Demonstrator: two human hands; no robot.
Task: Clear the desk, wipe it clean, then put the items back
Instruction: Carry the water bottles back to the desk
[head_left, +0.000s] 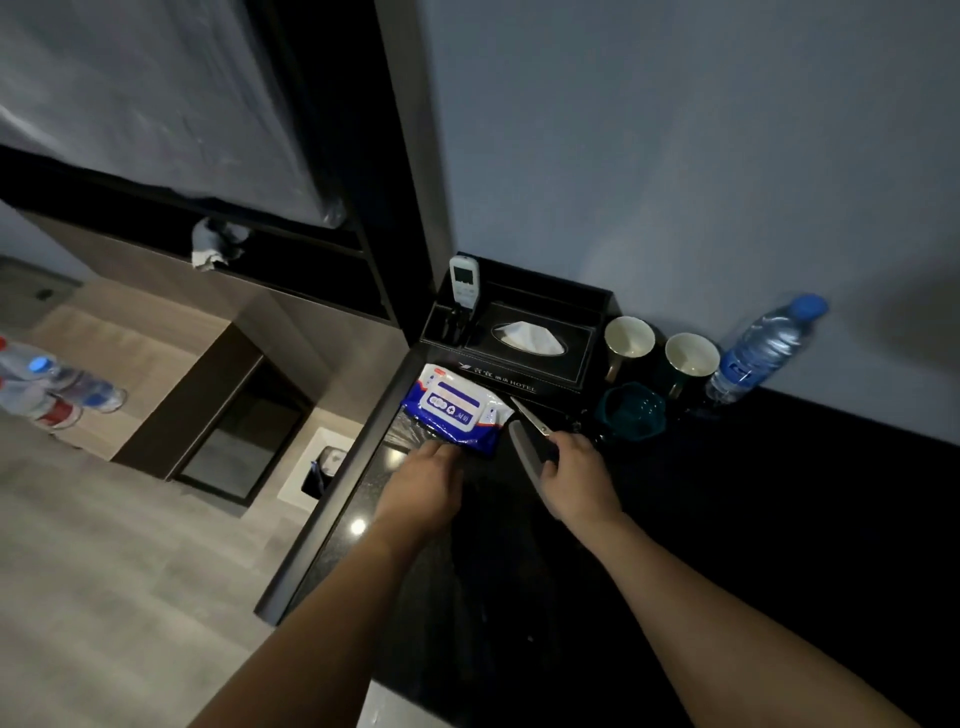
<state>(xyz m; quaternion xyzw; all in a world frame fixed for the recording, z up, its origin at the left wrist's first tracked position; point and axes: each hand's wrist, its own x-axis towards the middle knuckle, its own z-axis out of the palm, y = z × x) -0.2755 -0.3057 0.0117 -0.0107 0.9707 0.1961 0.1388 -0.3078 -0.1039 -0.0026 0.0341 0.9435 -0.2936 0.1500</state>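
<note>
Far left, on a pale wooden surface beyond the desk, lie a few plastic bottles (57, 387) with blue and red labels. Further in, a crumpled grey cloth (215, 241) sits on a dark ledge under a plastic-covered panel. Down on the floor, just beside the desk's left edge, stands a white bin (319, 462) with a dark liner.

The black desk (727, 519) runs along a grey wall. At its back left corner is a black hotel tissue box (524, 345) with a white tissue poking out, and a white remote (464, 278) stands upright in the box's left slot. In front of the box lies a blue and white pack of wet wipes (454, 413), on what looks like thin clear plastic. The left hand (423, 486) rests its fingertips on the near edge of the pack, fingers fairly straight. Just right of the pack, the right hand (579, 475) is curled around a grey flat object (522, 452) and a pair of scissors (532, 418), whose blades point toward the tissue box.

Right of the box stand two mugs (660, 348) with pale insides, close together by the wall. A teal ashtray-like dish (631, 410) sits in front of them, near the right hand's knuckles. Rightmost, a water bottle (763, 351) with a blue cap stands by the wall
</note>
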